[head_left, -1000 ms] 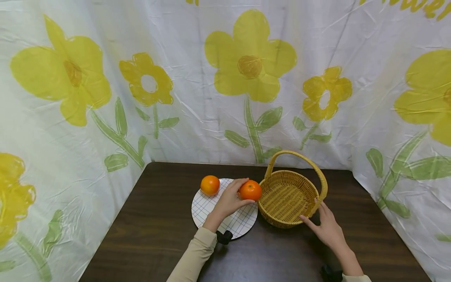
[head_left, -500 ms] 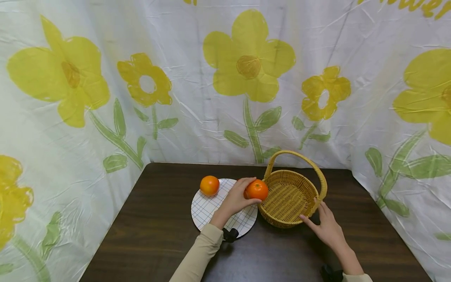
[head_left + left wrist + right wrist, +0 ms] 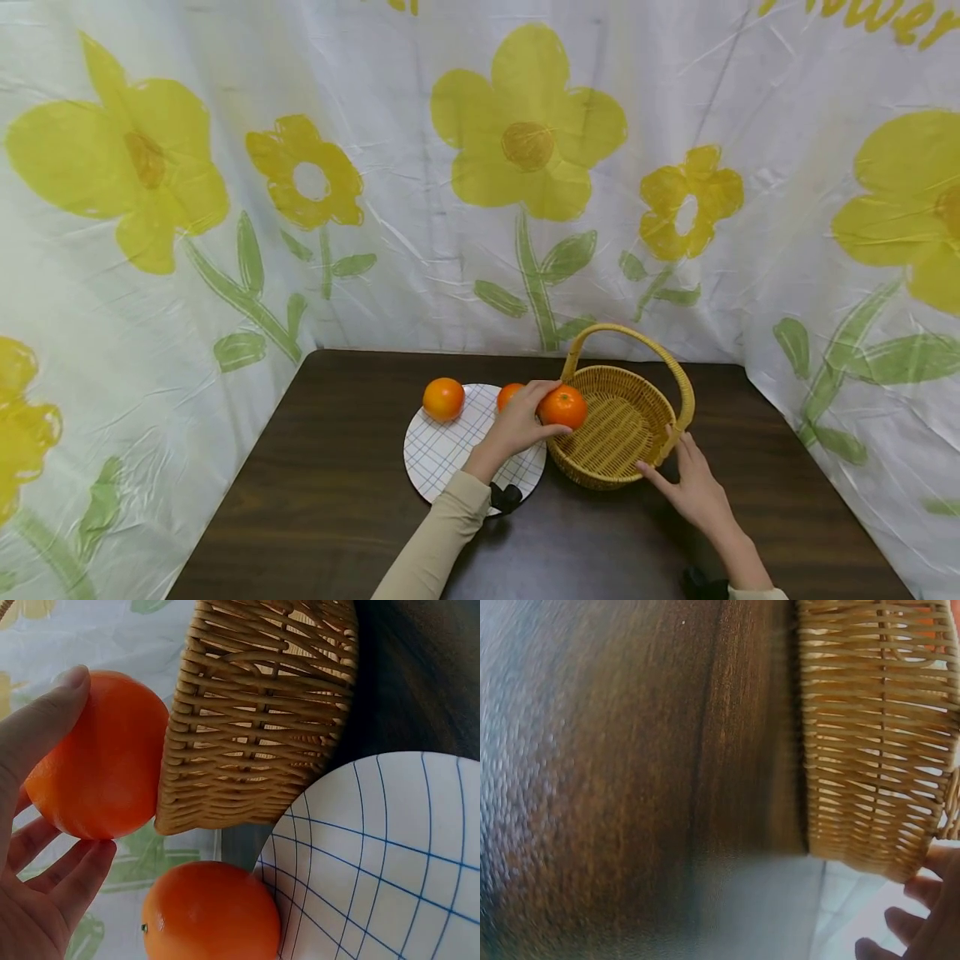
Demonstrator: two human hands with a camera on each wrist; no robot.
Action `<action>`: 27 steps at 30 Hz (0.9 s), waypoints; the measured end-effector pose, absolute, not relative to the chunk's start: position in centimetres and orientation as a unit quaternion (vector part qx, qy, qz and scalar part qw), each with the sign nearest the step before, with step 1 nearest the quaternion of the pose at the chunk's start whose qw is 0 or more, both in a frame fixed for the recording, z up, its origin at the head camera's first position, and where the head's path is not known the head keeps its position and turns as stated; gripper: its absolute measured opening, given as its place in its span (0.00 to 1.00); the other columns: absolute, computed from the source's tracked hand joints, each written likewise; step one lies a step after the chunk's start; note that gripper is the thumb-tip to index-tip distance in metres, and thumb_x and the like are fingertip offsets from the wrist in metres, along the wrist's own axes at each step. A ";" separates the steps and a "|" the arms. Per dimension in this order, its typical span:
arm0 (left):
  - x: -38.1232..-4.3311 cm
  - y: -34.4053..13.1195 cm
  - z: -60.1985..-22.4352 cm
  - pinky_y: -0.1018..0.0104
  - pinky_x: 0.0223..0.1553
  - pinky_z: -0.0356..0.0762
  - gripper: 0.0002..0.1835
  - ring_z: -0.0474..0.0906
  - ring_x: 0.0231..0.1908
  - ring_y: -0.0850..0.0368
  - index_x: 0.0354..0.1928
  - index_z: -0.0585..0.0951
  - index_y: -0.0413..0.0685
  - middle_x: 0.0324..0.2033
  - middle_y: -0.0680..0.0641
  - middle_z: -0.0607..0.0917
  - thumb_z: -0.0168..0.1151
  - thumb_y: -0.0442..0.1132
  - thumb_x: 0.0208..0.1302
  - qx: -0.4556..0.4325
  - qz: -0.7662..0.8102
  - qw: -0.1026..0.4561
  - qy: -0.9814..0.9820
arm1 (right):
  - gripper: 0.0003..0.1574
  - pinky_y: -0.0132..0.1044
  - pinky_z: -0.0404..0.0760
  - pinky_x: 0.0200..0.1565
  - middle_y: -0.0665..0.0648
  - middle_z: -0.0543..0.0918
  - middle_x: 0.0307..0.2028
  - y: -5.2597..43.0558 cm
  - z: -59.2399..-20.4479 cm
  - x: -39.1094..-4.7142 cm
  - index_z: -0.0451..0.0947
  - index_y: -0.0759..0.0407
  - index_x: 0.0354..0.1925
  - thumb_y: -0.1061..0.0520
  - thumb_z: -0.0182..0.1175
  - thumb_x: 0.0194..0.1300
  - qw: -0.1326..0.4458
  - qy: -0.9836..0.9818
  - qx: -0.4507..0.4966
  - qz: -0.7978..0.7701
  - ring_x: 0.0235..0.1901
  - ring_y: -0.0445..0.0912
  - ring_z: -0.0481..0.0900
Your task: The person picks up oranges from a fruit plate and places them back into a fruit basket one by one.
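In the head view my left hand [image 3: 520,421] holds an orange [image 3: 563,407] at the near left rim of a yellow wicker basket [image 3: 611,425]. The left wrist view shows thumb and fingertips around that orange [image 3: 105,761], which sits level with the rim. My right hand [image 3: 697,487] holds the basket's right side by the foot of the handle, thumb at the rim. Its fingers lie against the wicker wall [image 3: 877,742] in the right wrist view. On a round white plate with blue grid lines [image 3: 435,454] lie a second orange [image 3: 443,399] and a third orange [image 3: 507,395], partly hidden behind my left hand.
Everything stands on a dark wooden table [image 3: 300,500]. Plate and basket are side by side, close together. A white curtain with yellow flowers [image 3: 420,250] hangs behind the table's far edge and along both sides. The basket's tall arched handle [image 3: 637,333] rises over its opening.
My left hand has carried the orange rightward from over the plate to the basket's rim, uncovering the third orange behind it. My right hand stays at the basket.
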State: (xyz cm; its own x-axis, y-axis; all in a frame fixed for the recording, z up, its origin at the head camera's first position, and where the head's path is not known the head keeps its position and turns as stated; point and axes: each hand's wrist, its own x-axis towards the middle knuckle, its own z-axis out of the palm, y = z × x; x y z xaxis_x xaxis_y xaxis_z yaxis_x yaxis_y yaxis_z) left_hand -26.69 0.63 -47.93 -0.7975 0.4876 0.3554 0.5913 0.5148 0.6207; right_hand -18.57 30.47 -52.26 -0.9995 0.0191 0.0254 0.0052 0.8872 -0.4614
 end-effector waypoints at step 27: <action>-27.9 3.5 -48.8 0.57 0.51 0.74 0.39 0.70 0.57 0.53 0.66 0.66 0.59 0.60 0.51 0.70 0.67 0.57 0.51 -0.289 -0.377 0.028 -0.880 | 0.59 0.73 0.59 0.49 0.74 0.43 0.69 30.4 -52.4 -18.5 0.38 0.57 0.73 0.29 0.51 0.60 0.039 -0.967 0.004 0.251 0.65 0.71 0.48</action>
State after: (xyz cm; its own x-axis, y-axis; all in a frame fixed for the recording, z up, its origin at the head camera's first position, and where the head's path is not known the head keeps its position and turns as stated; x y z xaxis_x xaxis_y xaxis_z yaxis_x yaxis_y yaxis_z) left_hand -27.90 3.48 -48.82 -0.8317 0.4873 0.2662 0.5288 0.5489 0.6473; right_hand -18.45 30.43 -52.41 -0.9969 0.0126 0.0772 -0.0265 0.8741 -0.4850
